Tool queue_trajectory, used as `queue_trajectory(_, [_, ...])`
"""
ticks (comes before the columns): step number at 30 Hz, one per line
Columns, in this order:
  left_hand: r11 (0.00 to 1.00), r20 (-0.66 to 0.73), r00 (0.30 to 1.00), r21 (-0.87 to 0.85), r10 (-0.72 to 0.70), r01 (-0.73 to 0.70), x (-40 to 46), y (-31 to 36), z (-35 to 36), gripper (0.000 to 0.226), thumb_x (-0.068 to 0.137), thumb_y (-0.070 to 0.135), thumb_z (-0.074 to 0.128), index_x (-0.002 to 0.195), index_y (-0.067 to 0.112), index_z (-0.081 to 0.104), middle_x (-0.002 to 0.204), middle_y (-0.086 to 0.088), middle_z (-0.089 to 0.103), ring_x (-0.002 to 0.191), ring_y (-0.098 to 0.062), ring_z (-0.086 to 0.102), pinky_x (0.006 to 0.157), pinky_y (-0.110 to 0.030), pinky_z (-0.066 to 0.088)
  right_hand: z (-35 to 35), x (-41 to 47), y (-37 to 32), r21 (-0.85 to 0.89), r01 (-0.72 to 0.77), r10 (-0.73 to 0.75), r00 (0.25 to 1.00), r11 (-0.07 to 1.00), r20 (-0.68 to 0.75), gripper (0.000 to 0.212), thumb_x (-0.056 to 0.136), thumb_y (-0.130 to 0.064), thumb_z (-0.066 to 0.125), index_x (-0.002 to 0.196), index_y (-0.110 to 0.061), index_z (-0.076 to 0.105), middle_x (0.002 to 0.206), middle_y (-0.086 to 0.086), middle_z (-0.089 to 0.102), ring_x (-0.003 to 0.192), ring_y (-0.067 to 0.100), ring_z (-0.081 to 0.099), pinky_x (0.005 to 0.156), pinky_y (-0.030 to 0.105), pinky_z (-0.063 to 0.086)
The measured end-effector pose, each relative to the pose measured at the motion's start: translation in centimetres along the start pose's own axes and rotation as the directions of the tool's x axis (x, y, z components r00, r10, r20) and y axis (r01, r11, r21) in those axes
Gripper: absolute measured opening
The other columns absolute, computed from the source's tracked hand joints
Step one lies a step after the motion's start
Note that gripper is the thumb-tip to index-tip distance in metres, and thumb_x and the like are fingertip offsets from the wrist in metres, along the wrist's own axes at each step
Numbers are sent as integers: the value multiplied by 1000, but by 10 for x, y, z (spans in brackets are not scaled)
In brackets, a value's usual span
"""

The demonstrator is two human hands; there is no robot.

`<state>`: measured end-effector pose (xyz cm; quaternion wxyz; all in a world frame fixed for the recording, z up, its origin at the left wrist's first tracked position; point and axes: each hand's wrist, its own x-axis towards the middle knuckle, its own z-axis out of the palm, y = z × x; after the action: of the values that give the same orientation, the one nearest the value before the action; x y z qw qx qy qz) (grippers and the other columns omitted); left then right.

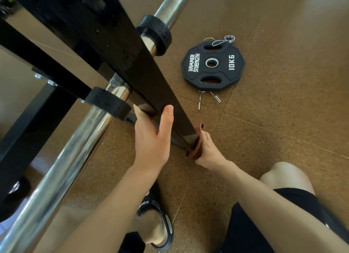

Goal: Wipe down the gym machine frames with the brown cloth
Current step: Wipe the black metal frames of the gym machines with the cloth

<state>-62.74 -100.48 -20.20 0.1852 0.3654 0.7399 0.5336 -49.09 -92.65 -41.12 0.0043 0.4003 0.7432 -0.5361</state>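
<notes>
A black upright post of the gym machine frame [132,60] runs from the top left down to the floor at the middle. My left hand [153,137] grips this post low down, thumb on the near face and fingers wrapped round the far side. My right hand [207,150] holds the brown cloth [197,145] and presses it against the foot of the post, close to the floor. The cloth wraps part way round the post's edge.
A chrome barbell [75,149] with black collars crosses diagonally behind the post. A black 10 kg weight plate [213,64] lies on the brown floor with spring clips [222,40] beside it. My sandalled foot [154,224] and bent knee [287,177] are below.
</notes>
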Motion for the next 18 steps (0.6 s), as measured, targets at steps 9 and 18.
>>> queue_trajectory(9, [998, -34, 997, 6, 67, -67, 4, -10, 6, 61, 94, 54, 52, 132, 7, 41, 98, 19, 58, 94, -6, 61, 83, -20, 48, 7, -4, -10, 0, 184, -178, 950, 983, -257, 62, 75, -28, 87, 128, -28, 54, 119, -9, 65, 115, 12, 62, 97, 40, 56])
queue_trajectory(18, [996, -88, 994, 66, 63, -58, 0, -3, 9, 33, 95, 54, 49, 123, 39, 39, 108, 10, 59, 103, -13, 62, 91, -37, 54, -27, -36, -142, -3, 459, -395, 761, 888, -514, 58, 80, -37, 85, 127, -17, 57, 117, -11, 60, 106, 7, 56, 90, 31, 52])
